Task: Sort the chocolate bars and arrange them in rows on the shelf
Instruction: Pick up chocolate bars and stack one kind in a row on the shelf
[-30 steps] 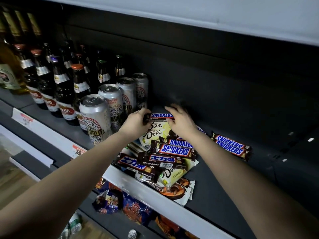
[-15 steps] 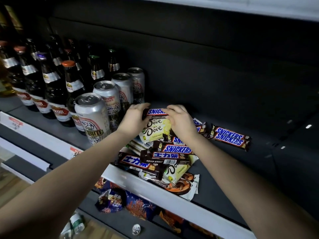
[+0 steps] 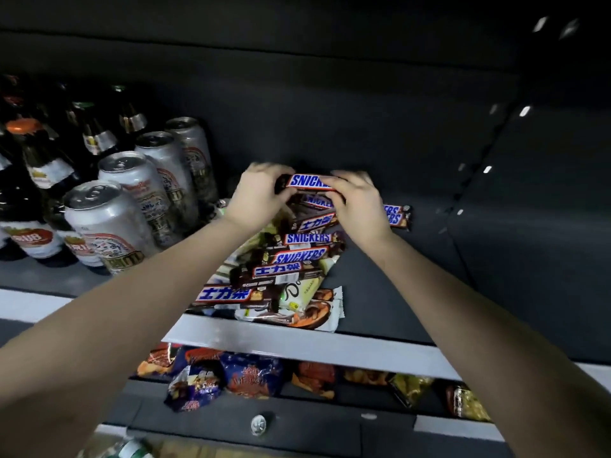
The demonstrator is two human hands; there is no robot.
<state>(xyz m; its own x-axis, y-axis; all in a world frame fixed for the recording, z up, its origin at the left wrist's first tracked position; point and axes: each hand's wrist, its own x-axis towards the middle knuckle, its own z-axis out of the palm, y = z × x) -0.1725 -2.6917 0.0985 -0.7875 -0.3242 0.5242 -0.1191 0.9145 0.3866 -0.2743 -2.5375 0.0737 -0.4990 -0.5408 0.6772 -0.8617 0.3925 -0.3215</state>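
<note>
A brown Snickers bar [image 3: 305, 181] is held level above the back of a loose pile of chocolate bars [image 3: 284, 259] on the dark shelf [image 3: 380, 299]. My left hand [image 3: 256, 196] pinches its left end and my right hand [image 3: 358, 201] grips its right end. The pile mixes several Snickers bars with pale Dove bars [image 3: 302, 292] near the front edge. Two more Snickers bars [image 3: 398, 214] lie to the right, partly hidden by my right hand.
Silver cans [image 3: 105, 223] and dark bottles [image 3: 36, 180] stand in rows at the left, close to my left hand. A white price rail [image 3: 297, 342] runs along the shelf front. Snack bags [image 3: 231, 375] fill the shelf below. Bare shelf lies right of the pile.
Both hands have kept hold of the Snickers bar and raised it slightly toward the back of the shelf. The camera has moved closer and tilted down.
</note>
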